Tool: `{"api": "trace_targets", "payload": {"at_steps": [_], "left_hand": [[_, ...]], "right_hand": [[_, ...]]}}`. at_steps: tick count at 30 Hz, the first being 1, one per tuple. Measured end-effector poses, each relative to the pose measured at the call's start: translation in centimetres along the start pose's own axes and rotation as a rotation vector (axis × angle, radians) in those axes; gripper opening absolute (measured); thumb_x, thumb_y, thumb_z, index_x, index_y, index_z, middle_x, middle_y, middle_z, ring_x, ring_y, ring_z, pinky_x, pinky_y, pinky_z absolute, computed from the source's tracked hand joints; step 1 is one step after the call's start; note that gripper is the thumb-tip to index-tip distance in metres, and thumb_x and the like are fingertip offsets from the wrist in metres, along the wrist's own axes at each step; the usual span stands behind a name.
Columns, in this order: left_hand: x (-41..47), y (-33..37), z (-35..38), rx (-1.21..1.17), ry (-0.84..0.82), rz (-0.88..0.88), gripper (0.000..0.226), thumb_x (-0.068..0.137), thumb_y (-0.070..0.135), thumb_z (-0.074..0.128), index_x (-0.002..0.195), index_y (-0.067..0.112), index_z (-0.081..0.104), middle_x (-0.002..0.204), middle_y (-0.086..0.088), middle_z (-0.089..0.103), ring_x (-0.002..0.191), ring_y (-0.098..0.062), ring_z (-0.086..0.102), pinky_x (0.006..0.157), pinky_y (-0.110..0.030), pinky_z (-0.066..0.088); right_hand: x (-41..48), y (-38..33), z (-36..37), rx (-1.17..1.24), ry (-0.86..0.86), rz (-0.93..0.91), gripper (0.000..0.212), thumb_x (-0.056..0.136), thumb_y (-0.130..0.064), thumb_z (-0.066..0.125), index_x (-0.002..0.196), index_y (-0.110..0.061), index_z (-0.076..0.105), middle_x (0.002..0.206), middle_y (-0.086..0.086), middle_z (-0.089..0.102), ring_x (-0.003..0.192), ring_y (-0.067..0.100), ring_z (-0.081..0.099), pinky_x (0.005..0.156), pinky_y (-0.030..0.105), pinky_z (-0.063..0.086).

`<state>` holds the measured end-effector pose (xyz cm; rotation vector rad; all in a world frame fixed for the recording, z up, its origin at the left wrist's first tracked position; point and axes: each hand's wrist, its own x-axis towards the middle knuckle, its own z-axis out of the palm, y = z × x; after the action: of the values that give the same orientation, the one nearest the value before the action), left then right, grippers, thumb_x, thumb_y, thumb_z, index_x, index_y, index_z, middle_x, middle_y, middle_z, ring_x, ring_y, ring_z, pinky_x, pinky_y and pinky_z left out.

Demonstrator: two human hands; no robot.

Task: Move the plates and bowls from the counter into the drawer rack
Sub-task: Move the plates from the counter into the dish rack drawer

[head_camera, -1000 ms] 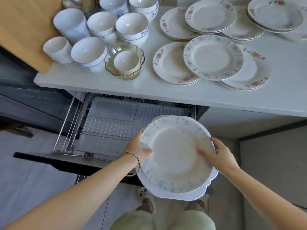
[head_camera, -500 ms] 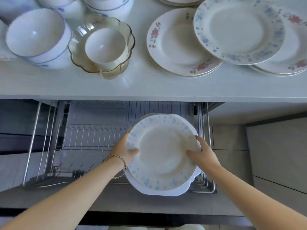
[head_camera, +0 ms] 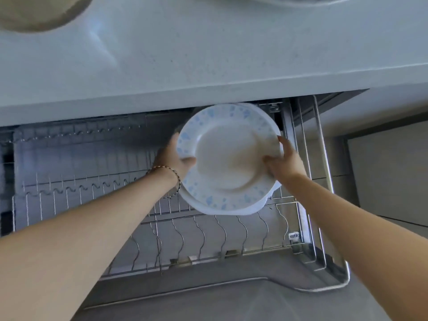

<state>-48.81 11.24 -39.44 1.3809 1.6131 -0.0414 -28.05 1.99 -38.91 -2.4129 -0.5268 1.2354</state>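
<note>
The pale counter [head_camera: 208,54] spans the far side; beneath it the wire drawer rack [head_camera: 92,193] stands open. Over its far right I hold a blue-flecked plate [head_camera: 227,154] stacked on a white plate [head_camera: 254,209] — my left hand [head_camera: 172,158] and right hand [head_camera: 284,163] clamp opposite rims, thumbs on top. A bracelet [head_camera: 169,169] circles my left wrist.
</note>
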Motion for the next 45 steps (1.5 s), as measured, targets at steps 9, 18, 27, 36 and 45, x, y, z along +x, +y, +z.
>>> {"api": "trace_targets", "payload": {"at_steps": [9,18,27,36,45], "left_hand": [[1.8,0.2,1.4,0.006,0.001,0.044,0.060,0.081,0.012,0.065,0.136,0.015,0.040,0.126,-0.007,0.059,0.112,-0.025,0.057,0.084,-0.023,0.039],[2.2,-1.8,1.4,-0.292,0.066,-0.215,0.024,0.065,0.043,0.053,0.076,0.022,0.054,0.099,-0.009,0.060,0.107,-0.037,0.062,0.090,-0.058,0.050],[1.0,-1.1,2.8,-0.373,0.076,-0.260,0.039,0.084,0.039,0.054,0.114,0.014,0.050,0.113,-0.012,0.063,0.101,-0.035,0.064,0.083,-0.058,0.054],[0.9,-0.5,2.6,-0.374,0.047,-0.258,0.049,0.079,0.045,0.057,0.118,0.016,0.049,0.116,-0.012,0.064,0.102,-0.033,0.064,0.086,-0.054,0.053],[-4.0,3.8,-0.1,0.114,0.042,-0.330,0.051,0.092,0.030,0.051,0.135,0.006,0.037,0.138,-0.019,0.040,0.123,-0.036,0.047,0.097,-0.038,0.043]], "right_hand": [[1.4,0.5,0.8,0.135,0.116,0.035,0.059,0.085,-0.014,0.051,0.140,-0.030,0.036,0.122,0.008,0.056,0.095,0.026,0.056,0.074,0.026,0.042],[-4.2,3.7,3.9,0.605,0.212,0.453,0.023,0.083,-0.028,0.061,0.099,-0.017,0.050,0.087,0.002,0.051,0.076,0.020,0.050,0.066,0.029,0.038],[-2.2,3.4,2.1,0.592,0.258,0.313,0.040,0.084,-0.016,0.063,0.122,-0.011,0.053,0.095,0.000,0.057,0.084,0.019,0.055,0.066,0.025,0.042],[-2.1,4.3,2.4,0.520,0.238,0.261,0.038,0.088,-0.016,0.057,0.124,-0.008,0.052,0.098,0.003,0.056,0.084,0.021,0.053,0.060,0.024,0.040],[-5.3,2.2,-0.3,0.005,0.053,0.236,0.029,0.091,-0.023,0.051,0.118,-0.013,0.051,0.117,0.015,0.053,0.077,0.025,0.051,0.061,0.025,0.037]]}}
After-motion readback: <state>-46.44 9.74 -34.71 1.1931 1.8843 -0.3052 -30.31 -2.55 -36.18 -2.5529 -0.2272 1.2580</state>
